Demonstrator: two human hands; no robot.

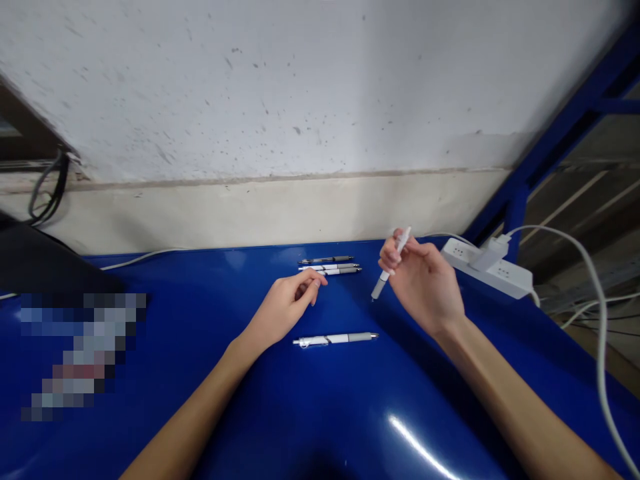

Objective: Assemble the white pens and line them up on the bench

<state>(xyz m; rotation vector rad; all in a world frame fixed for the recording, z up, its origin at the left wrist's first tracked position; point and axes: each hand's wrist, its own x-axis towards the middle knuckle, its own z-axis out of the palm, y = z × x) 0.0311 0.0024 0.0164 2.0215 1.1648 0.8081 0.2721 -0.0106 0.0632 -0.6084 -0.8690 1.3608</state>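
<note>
left hand (287,303) loosely curled, holding nothing, fingertips at the three pens (331,267) grouped by the wall | single pen (336,339) lies apart on the blue table (200,373) | right hand (423,280) pinches a white pen (391,265), tilted tip-down | power strip (487,268) at the right edge

Single head-worn view, looking forward and down over a glossy blue table (210,373). Both forearms enter from the bottom edge, close to lens. White wall (300,87) fills the upper half. Blue frame (555,137) at right. No second view.
</note>
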